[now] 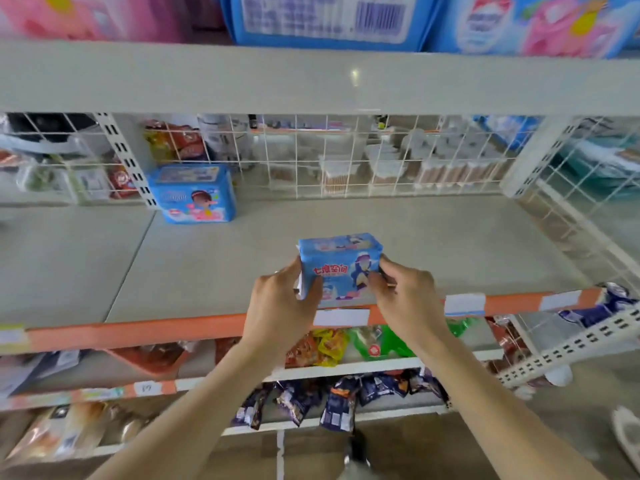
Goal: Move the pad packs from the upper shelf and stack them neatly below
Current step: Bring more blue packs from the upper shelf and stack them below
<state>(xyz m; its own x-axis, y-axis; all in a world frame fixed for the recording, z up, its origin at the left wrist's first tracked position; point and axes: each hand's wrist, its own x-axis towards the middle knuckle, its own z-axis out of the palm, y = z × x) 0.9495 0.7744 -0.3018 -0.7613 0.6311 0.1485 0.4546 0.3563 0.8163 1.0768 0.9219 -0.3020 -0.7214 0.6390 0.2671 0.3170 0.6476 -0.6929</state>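
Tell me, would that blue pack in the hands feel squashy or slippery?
Probably soft: the blue pack looks puffy, with rounded corners. Its glossy wrap may be a bit slippery, which may be why the left hand and right hand both grip its sides.

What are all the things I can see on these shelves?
held pad pack: one, blue, at the middle shelf's front edge
standing pad pack: one, blue, back left of the middle shelf
upper shelf packs: several, blue and pink, partly cut off
middle shelf: one, grey with orange edge
wire grid: one, white, behind the middle shelf
snack bags: many, red, yellow, green, dark blue, on lower shelves
left hand: gripping the held pack's left side
right hand: gripping its right side
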